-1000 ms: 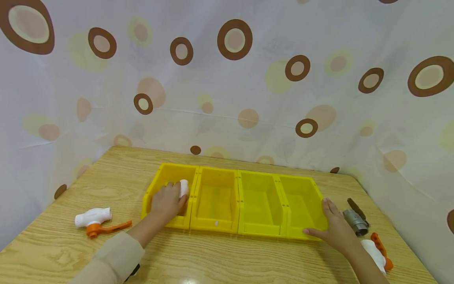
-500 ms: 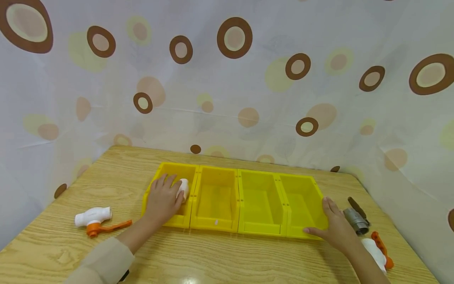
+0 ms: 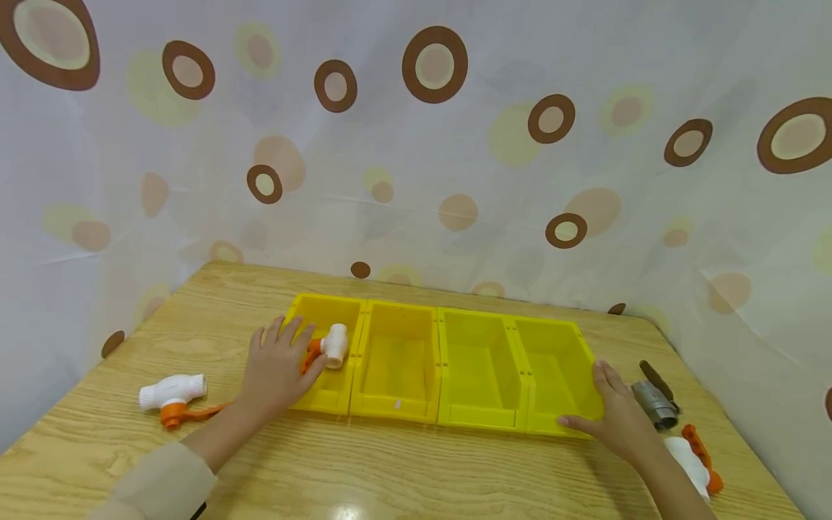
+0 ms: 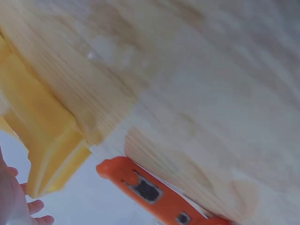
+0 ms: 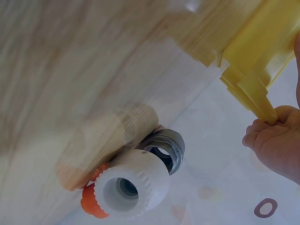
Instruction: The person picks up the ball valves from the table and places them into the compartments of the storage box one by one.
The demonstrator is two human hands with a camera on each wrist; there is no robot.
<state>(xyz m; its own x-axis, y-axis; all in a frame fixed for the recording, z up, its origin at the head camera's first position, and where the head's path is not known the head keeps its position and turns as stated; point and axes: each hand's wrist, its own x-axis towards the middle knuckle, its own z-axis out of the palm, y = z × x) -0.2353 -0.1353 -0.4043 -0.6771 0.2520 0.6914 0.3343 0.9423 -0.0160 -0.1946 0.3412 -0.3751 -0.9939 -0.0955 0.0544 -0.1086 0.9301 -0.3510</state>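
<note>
White valve (image 3: 334, 346) lay in the leftmost yellow bin (image 3: 328, 401), just right of the left hand (image 3: 276, 370), whose fingers were spread apart.

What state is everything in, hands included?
Left hand: fingers spread, holding nothing
Right hand: gripping the rightmost bin
Yellow bins: upright, side by side
Binned valve: lying in the leftmost bin
Left white valve: lying on the table
Gray valve: on the table
Right white valve: on the table, partly hidden
</note>
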